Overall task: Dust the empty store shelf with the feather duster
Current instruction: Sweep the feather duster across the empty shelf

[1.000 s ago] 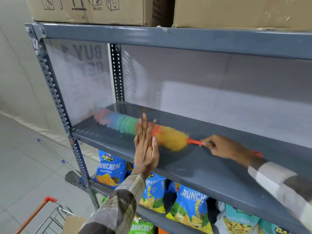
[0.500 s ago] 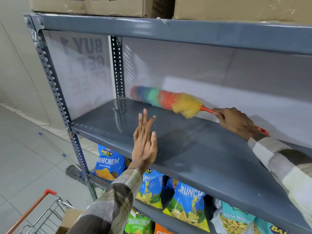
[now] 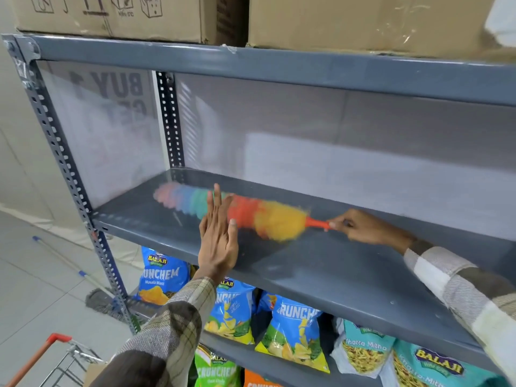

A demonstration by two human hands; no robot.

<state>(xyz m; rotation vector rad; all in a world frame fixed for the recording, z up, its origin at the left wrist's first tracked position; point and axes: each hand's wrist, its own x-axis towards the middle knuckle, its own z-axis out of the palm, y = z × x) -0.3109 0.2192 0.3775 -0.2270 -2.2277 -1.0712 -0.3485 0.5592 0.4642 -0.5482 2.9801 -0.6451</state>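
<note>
A rainbow feather duster (image 3: 251, 216) lies blurred across the grey empty shelf (image 3: 335, 277), its fluffy head pointing left toward the shelf's left end. My right hand (image 3: 363, 226) grips its orange handle at the right. My left hand (image 3: 219, 241) is held flat and upright in front of the shelf's front edge, fingers together and pointing up, holding nothing; it covers part of the duster's middle.
Cardboard boxes (image 3: 117, 15) sit on the shelf above. Snack bags (image 3: 296, 333) fill the shelf below. A perforated steel upright (image 3: 64, 163) frames the left side. A shopping trolley with an orange handle (image 3: 42, 356) stands at bottom left, and a mop (image 3: 95, 297) lies on the floor.
The duster swept from the front of the shelf up to the back wall, and has now come back down and left onto the shelf surface. My left hand stays raised.
</note>
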